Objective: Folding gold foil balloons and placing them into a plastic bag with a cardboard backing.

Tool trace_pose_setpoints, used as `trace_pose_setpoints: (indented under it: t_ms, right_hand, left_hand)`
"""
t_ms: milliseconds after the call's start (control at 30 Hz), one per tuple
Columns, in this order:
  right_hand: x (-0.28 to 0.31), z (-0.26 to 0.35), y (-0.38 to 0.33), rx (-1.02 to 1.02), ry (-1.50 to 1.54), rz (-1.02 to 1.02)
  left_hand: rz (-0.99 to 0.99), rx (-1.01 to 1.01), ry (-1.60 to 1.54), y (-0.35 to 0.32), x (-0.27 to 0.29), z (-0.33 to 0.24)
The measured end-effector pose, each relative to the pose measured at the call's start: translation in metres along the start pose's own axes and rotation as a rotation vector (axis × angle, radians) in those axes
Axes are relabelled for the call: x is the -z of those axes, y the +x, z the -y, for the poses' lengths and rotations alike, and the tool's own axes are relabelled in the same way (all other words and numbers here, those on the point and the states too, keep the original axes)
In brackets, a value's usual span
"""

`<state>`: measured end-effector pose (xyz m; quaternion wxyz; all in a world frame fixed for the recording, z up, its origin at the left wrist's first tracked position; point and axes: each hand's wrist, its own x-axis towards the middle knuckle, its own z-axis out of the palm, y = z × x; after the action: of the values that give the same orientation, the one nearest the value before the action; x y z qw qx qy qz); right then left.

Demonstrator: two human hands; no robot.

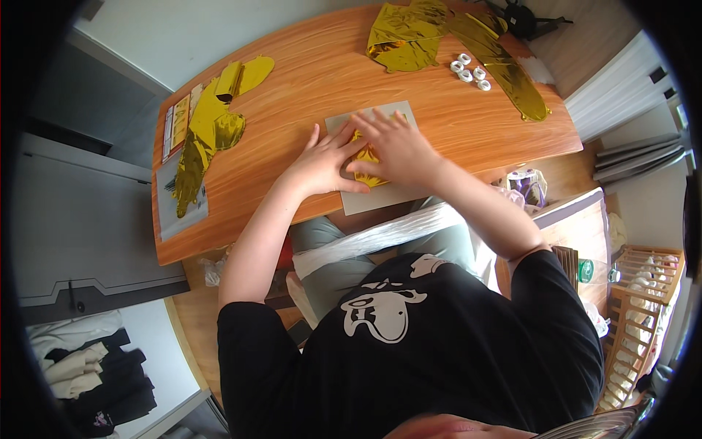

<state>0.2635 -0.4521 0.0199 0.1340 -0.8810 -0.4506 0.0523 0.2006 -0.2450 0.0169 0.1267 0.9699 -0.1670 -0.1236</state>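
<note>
Lying on a grey mat (380, 196) at the near edge of the bench (307, 80), a piece of gold foil (368, 156) is mostly hidden under both hands. The left hand (325, 162) presses flat, fingers spread, its fingertips on the foil's left side. The right hand (395, 150) lies flat over the foil's top, fingers extended toward the left hand; neither grip closes around it. Farther back, a crumpled gold sheet (404, 38) and a long gold strip (504, 69) flank a cluster of small white rings (469, 72). More gold foil pieces (208, 124) rest on the bench's left end, over papers (175, 128).
</note>
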Motion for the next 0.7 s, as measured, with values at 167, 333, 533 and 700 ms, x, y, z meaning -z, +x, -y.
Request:
trace_pose_setpoints:
  t_ms: [167,333,533,700]
  right_hand:
    - [-0.029,0.017,-0.004,-0.031,-0.086,-0.217]
    - [-0.022,0.024,-0.004,-0.098,-0.108,-0.120]
    - [-0.021,0.030,0.001,-0.137,-0.212,-0.064]
    - [-0.013,0.036,0.000,-0.126,-0.226,-0.043]
  left_hand:
    - [-0.013,0.034,0.047,0.000,-0.011,0.007]
    - [-0.112,-0.004,-0.131,-0.002,-0.007,0.003]
    - [-0.215,-0.055,-0.266,-0.004,-0.012,0.007]
    - [-0.194,-0.005,-0.191,-0.008,-0.001,-0.002]
